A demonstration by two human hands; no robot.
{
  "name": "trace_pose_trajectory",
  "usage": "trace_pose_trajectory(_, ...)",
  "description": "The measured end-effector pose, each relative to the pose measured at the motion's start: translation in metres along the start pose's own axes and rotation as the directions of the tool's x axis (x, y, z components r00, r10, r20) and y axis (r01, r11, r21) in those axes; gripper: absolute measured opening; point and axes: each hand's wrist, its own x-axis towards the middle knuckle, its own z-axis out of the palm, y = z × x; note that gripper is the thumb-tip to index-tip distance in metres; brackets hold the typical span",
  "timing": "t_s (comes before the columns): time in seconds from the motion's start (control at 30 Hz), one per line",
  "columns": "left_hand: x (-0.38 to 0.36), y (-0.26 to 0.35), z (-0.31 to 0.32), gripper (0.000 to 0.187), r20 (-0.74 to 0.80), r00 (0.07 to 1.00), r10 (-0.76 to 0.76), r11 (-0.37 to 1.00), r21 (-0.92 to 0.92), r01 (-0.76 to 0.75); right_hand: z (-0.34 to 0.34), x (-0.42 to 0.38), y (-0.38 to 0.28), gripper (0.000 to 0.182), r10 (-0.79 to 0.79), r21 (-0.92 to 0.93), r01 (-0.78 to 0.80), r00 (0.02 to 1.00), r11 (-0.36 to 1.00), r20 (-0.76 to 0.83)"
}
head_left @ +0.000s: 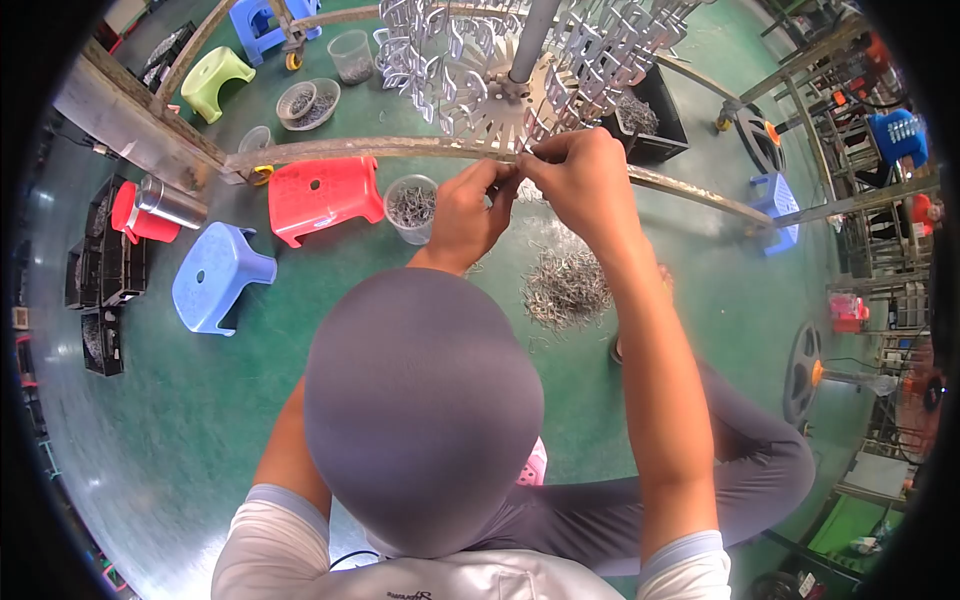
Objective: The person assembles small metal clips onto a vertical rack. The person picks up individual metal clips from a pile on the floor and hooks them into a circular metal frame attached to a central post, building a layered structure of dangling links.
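My left hand [468, 208] and my right hand [588, 180] meet at fingertip height in front of a round rack [490, 85]. Thumb and fingers are pinched on both; whatever lies between them is too small and covered to make out. Bent metal pieces [455, 45] hang in rows from the rack around an upright pole [535, 40]. Just behind my fingers runs a worn metal frame bar [400, 147]. Below my right forearm, a heap of small metal parts [565, 288] lies on the green floor [400, 250].
Left of my hands stand a clear bucket of metal parts [411, 208], a red stool [322, 198] and a blue stool [220, 278]. Black crates [120, 260] line the far left. A black bin [660, 115] sits behind the bar. My bent knee [780, 470] is at right.
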Motion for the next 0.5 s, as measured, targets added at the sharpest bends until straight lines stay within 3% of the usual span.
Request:
trace_pose_trajectory(0.13,0.005,-0.002,0.005,0.01,-0.011,1.0,0.011,1.0,-0.021,-0.011,-0.002,0.009,0.003,0.025,0.048,-0.046,-0.046,0.998,0.998,0.038)
trace_pose_trajectory(0.23,0.008,0.009,0.009,0.008,0.028,0.982,-0.186,0.973,-0.132,0.188,-0.006,0.014,0.001,0.025,0.097,-0.109,-0.096,0.995,0.989,0.001)
trace_pose_trajectory(0.27,0.01,0.01,0.009,0.011,0.105,0.92,-0.379,0.887,-0.244,0.393,-0.006,0.015,0.004,0.023,0.145,-0.029,-0.146,0.989,0.989,-0.038)
trace_pose_trajectory(0.33,0.012,0.009,0.01,0.017,0.319,0.68,-0.661,0.558,-0.397,0.729,-0.009,0.021,0.015,0.022,0.191,-0.002,-0.191,0.98,0.981,-0.053)
trace_pose_trajectory(0.43,0.023,-0.014,0.016,0.025,0.455,0.556,-0.695,0.148,-0.666,0.731,-0.018,0.026,0.032,0.019,0.251,0.015,-0.25,0.967,0.968,-0.038)
trace_pose_trajectory(0.5,0.03,-0.027,0.019,0.027,0.553,0.563,-0.614,0.018,-0.704,0.71,-0.02,0.028,0.035,0.019,0.29,0.033,-0.289,0.957,0.957,-0.03)
